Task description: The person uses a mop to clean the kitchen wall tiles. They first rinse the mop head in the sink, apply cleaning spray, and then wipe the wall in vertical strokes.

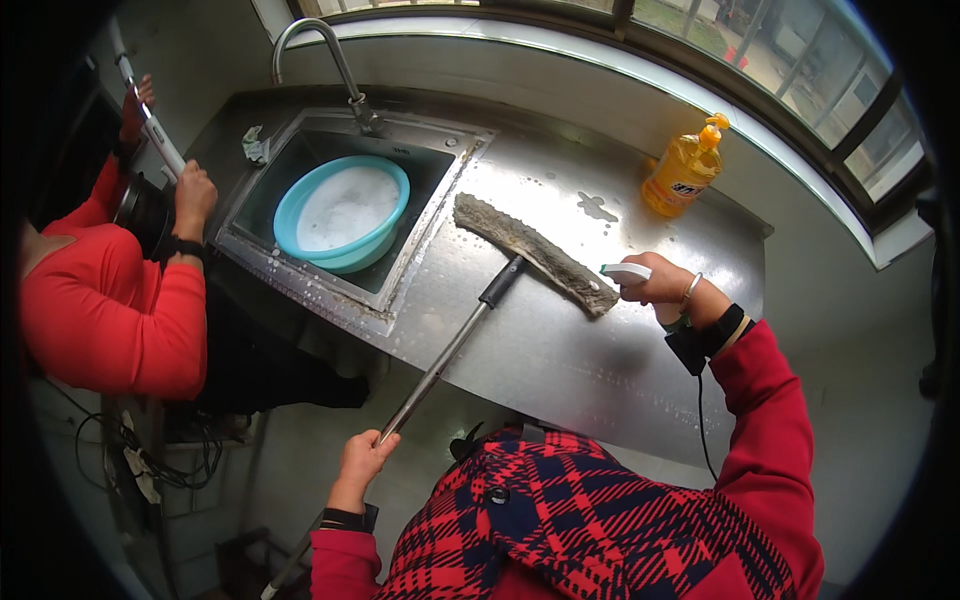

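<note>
My left hand (363, 459) is closed around the metal pole of a long-handled window washer. The washer's grey fleece head (536, 247) lies across the stainless steel countertop (450, 330), its pole slanting down past the counter's front edge. My right hand (660, 279) grips a spray bottle (628, 274) with a white trigger head and green nozzle, held just right of the fleece head's near end; the nozzle points left. Most of the bottle's body is hidden by the hand and wrist. A pump bottle of orange dish soap (682, 174) stands upright behind my right hand.
A turquoise basin (341, 214) of foamy water sits in the sink (259, 199), under a curved faucet (319, 28). A crumpled cloth or paper (256, 145) lies left of it. At left, another person (112, 307) holds a white pole (161, 142). A window (795, 67) borders the back.
</note>
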Action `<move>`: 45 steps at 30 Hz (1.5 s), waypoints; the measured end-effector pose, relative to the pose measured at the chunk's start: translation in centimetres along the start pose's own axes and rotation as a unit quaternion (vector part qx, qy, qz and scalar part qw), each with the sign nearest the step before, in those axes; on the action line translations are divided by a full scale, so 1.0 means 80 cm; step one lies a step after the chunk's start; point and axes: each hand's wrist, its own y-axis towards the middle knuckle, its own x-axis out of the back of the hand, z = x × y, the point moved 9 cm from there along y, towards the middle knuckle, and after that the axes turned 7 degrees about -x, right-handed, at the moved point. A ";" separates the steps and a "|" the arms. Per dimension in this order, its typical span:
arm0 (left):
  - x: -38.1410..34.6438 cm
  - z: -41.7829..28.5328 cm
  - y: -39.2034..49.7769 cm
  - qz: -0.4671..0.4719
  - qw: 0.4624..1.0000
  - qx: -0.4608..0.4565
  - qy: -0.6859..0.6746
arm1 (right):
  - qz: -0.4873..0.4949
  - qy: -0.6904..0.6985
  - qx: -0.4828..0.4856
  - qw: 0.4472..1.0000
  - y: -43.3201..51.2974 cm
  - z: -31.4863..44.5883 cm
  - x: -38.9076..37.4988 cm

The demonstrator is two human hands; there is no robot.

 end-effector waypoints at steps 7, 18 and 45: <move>-0.001 0.015 -0.003 -0.004 0.995 0.033 0.096 | -0.047 -0.139 -0.012 0.989 0.028 0.031 0.005; -0.001 -0.010 -0.018 -0.028 0.991 -0.007 0.130 | -0.089 -0.185 0.023 0.978 0.083 0.094 0.002; -0.021 -0.009 -0.028 -0.024 0.990 -0.024 0.134 | -0.116 -0.127 0.099 0.980 0.174 0.205 -0.034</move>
